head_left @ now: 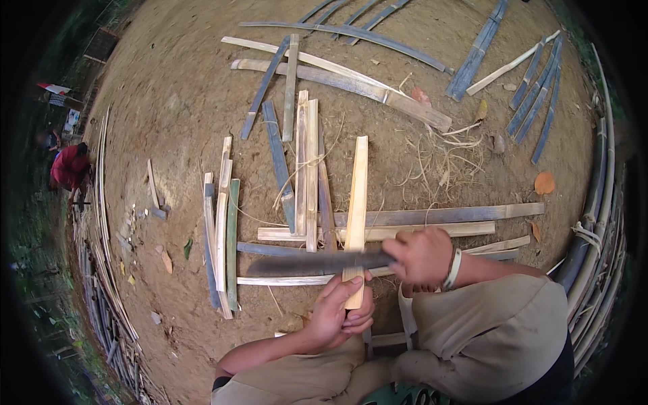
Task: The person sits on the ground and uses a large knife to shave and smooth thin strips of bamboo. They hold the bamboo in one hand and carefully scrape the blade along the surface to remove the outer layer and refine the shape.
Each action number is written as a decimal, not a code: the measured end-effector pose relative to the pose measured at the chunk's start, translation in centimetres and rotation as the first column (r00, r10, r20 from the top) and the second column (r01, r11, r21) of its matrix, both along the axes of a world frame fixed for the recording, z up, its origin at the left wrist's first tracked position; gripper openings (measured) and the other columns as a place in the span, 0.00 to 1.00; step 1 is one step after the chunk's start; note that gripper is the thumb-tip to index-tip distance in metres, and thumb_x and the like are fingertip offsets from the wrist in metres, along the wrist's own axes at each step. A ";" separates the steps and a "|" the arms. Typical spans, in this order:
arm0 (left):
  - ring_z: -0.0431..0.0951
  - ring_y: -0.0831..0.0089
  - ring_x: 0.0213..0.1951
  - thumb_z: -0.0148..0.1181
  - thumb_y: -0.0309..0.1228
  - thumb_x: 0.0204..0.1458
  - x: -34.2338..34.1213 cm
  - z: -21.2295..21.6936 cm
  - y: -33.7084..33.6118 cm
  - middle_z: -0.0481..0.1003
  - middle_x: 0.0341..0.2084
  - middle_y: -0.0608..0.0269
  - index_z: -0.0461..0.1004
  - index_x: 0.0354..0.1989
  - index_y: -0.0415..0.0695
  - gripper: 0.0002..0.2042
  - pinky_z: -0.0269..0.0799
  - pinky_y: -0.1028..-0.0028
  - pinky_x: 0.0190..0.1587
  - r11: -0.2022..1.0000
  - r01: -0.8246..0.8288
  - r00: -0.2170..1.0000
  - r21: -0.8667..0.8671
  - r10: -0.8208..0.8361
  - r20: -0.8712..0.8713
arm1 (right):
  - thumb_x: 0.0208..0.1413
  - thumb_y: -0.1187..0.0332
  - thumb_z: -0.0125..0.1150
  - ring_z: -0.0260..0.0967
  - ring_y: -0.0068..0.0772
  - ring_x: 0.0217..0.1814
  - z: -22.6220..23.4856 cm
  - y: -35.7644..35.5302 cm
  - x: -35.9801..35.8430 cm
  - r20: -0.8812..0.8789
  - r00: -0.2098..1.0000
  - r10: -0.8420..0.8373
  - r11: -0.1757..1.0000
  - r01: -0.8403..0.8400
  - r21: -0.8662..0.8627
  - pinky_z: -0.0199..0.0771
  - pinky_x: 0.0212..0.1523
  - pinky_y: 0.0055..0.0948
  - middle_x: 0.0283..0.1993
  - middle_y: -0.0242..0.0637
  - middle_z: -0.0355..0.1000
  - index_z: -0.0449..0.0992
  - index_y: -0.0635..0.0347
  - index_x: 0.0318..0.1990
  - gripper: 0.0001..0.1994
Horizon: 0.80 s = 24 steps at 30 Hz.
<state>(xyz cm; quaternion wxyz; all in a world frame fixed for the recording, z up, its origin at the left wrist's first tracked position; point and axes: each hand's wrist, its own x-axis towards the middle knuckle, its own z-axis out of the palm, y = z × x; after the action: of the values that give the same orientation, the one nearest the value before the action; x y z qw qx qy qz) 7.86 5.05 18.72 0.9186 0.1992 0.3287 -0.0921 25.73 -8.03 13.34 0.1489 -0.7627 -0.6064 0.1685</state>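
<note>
My left hand point(343, 305) is closed around the lower end of a pale split-bamboo strip point(357, 196), which points up and away from me. In my right hand point(424, 255) is the handle of a machete, its fingers wrapped round it and slightly blurred. The dark machete blade point(304, 264) reaches left across the strip just above my left hand; whether its edge bites into the strip I cannot tell. Split bamboo pieces lie just beyond, among them a long pale piece point(432, 231) and several upright-lying slats point(312, 162). A pale band circles my right wrist.
Green-edged slats point(233, 243) lie to the left on bare soil. Farther off are a long curved bamboo strip point(351, 32), bluish strips point(480, 50) and a heap of fibres point(449, 169). Bundled poles point(587, 250) line the right, stacked sticks point(111, 304) the left. A person in red point(69, 167) bends at far left.
</note>
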 end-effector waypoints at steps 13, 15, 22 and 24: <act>0.48 0.81 0.13 0.38 0.36 0.68 -1.0 -2.3 -0.5 0.56 0.13 0.67 0.63 0.49 0.45 0.10 0.47 0.79 0.15 0.993 0.009 0.989 -0.116 0.008 0.148 | 0.51 0.57 0.60 0.75 0.54 0.24 2.3 -0.1 -0.3 -0.128 0.987 0.099 0.995 -0.101 -0.008 0.76 0.25 0.50 0.28 0.42 0.75 0.71 0.53 0.37 0.12; 0.49 0.80 0.13 0.38 0.35 0.68 -1.1 -2.7 -0.9 0.57 0.14 0.67 0.64 0.48 0.46 0.10 0.47 0.79 0.15 0.985 0.005 0.987 -0.172 0.023 0.159 | 0.50 0.58 0.61 0.75 0.51 0.24 1.4 0.2 0.4 -0.096 0.994 0.058 0.998 -0.060 -0.017 0.76 0.23 0.48 0.27 0.42 0.74 0.71 0.53 0.37 0.12; 0.48 0.80 0.13 0.38 0.35 0.68 -0.4 -1.6 -0.7 0.56 0.13 0.67 0.62 0.50 0.46 0.10 0.46 0.79 0.14 0.996 -0.025 0.992 -0.089 0.036 0.117 | 0.51 0.59 0.59 0.75 0.53 0.25 1.9 0.1 0.8 -0.116 0.988 0.105 0.994 -0.109 -0.025 0.78 0.28 0.50 0.26 0.45 0.75 0.72 0.52 0.39 0.11; 0.48 0.81 0.13 0.38 0.35 0.68 -0.3 -1.1 -0.6 0.55 0.13 0.67 0.62 0.50 0.46 0.10 0.46 0.79 0.14 0.996 -0.032 0.992 -0.085 0.042 0.118 | 0.52 0.58 0.59 0.76 0.53 0.25 -1.7 0.9 3.5 -0.075 0.995 -0.061 0.990 0.051 -0.132 0.78 0.28 0.50 0.27 0.45 0.75 0.72 0.52 0.39 0.11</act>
<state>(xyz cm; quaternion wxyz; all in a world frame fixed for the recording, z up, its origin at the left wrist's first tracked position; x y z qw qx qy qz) 7.61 4.41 17.66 0.9457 0.1599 0.2726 -0.0764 29.24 -7.12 11.65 0.1272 -0.7804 -0.5661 0.2332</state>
